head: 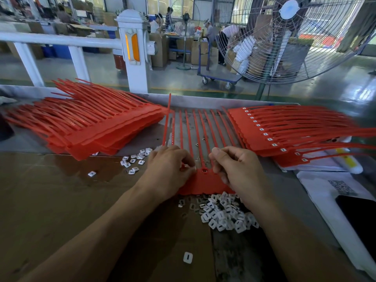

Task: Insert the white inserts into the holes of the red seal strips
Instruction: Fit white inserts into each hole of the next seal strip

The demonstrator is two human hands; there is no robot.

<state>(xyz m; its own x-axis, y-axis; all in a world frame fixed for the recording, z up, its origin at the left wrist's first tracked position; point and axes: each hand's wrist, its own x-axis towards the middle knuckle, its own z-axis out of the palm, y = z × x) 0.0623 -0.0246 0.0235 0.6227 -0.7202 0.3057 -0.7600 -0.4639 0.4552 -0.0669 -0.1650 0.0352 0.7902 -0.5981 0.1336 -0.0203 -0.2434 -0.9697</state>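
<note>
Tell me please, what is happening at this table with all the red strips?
A person is fitting white inserts into red seal strips. Both hands, the left hand and the right hand, work on the sheet of strips lying in front; one empty hole shows between them. Loose white inserts lie in a pile just below. A stack with inserts already in lies at the right, and another stack at the left.

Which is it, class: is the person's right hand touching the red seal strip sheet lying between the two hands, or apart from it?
Touching. The head view shows the right hand with curled fingers resting on the red seal strip sheet beside an open hole.
</note>
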